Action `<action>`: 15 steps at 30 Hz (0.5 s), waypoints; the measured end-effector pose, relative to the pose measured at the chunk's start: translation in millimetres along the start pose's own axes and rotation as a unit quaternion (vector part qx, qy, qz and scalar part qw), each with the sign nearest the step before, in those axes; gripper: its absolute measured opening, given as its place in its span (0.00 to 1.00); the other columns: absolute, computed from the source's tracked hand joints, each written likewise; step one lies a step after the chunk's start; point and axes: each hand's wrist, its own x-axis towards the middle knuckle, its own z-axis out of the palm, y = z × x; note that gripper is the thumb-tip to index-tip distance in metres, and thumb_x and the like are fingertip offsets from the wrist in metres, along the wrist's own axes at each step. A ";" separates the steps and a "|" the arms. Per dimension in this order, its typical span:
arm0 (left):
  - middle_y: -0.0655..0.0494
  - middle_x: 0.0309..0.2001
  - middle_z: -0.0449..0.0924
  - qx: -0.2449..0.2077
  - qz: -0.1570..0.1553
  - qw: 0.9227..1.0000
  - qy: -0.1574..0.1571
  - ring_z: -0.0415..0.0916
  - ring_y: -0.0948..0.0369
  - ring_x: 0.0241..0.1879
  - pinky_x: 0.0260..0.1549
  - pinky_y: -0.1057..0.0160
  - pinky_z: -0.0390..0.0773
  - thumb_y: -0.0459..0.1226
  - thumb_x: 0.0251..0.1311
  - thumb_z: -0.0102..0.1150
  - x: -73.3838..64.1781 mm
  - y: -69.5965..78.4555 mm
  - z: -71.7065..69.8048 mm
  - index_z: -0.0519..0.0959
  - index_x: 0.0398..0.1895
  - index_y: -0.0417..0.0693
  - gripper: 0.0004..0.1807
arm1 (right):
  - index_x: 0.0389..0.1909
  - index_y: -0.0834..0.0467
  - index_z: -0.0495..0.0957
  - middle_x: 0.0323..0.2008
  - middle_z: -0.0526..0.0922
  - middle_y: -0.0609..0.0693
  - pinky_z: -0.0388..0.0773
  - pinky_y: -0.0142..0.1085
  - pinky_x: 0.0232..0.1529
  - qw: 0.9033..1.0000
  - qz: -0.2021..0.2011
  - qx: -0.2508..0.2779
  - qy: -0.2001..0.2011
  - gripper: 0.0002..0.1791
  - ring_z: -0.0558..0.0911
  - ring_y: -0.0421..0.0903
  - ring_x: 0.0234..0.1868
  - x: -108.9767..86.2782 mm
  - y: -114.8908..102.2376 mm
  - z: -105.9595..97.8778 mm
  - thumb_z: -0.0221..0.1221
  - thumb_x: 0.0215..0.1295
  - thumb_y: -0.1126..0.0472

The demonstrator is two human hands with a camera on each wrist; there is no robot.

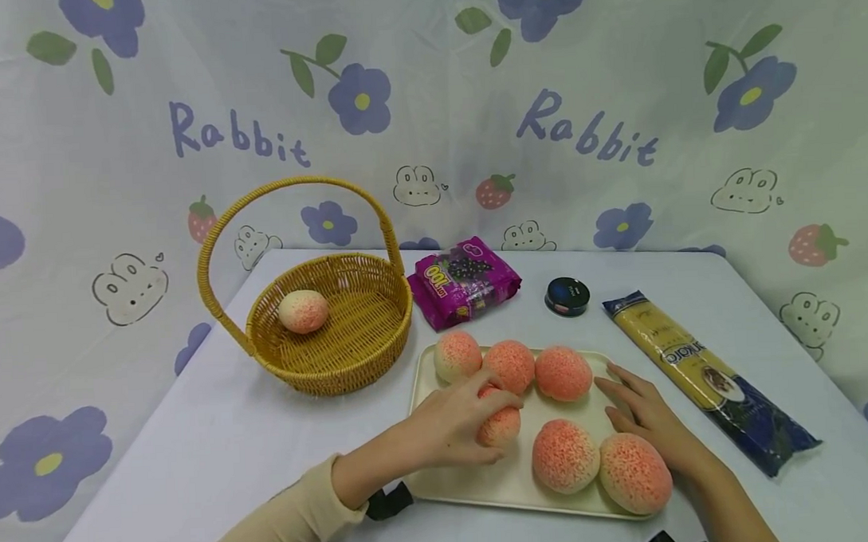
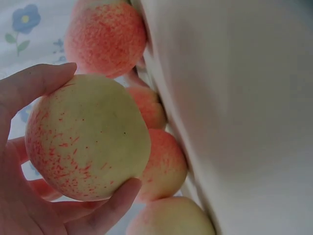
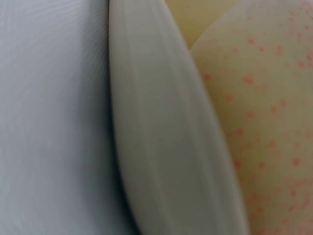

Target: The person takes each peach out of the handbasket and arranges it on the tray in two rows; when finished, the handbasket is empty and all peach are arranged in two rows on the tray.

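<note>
My left hand (image 1: 450, 422) grips a pink-and-cream peach (image 1: 500, 430) over the left part of the cream tray (image 1: 485, 492). In the left wrist view, thumb and fingers curl round the pale peach (image 2: 93, 137). My right hand (image 1: 650, 415) lies at the tray's right edge, its fingers fairly straight and touching the rim. It is beside a large peach (image 1: 635, 473); another peach (image 1: 566, 456) sits left of that one. Three more peaches, the middle one (image 1: 509, 366) among them, stand along the tray's back. The right wrist view shows the tray wall (image 3: 166, 127) and a speckled peach (image 3: 264, 127), no fingers.
A tall-handled wicker basket (image 1: 337, 378) holding one peach (image 1: 303, 311) stands at the back left. Behind the tray are a purple wipes pack (image 1: 466, 282) and a round dark tin (image 1: 567, 296). A long yellow-and-blue packet (image 1: 706, 377) lies at right. A printed curtain hangs behind.
</note>
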 end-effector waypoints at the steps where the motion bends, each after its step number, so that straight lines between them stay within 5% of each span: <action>1: 0.61 0.50 0.65 0.002 0.005 1.000 -0.001 0.66 0.65 0.43 0.33 0.73 0.70 0.50 0.41 0.69 0.1 0.3 1.3 0.71 0.54 0.62 0.32 | 0.59 0.58 0.68 0.65 0.55 0.64 0.52 0.68 0.51 1.000 -0.002 0.001 0.001 0.22 0.54 0.69 0.62 0.0 -0.1 0.2 0.54 0.64 0.61; 8: 0.61 0.48 0.66 0.028 0.022 0.999 -0.007 0.66 0.65 0.39 0.26 0.74 0.67 0.50 0.41 0.69 -0.3 4.9 7.4 0.72 0.53 0.63 0.31 | 0.59 0.59 0.69 0.65 0.56 0.65 0.53 0.67 0.50 1.000 -0.009 0.003 0.004 0.22 0.54 0.69 0.61 -0.1 -1.1 1.0 0.54 0.63 0.62; 15: 0.62 0.53 0.64 -0.004 0.002 0.998 -0.056 0.65 0.64 0.43 0.25 0.72 0.66 0.51 0.44 0.68 -0.7 11.6 11.0 0.69 0.55 0.67 0.31 | 0.59 0.58 0.68 0.65 0.56 0.64 0.53 0.67 0.50 1.000 -0.004 0.006 0.002 0.22 0.54 0.68 0.62 -1.0 -2.4 -0.6 0.54 0.64 0.61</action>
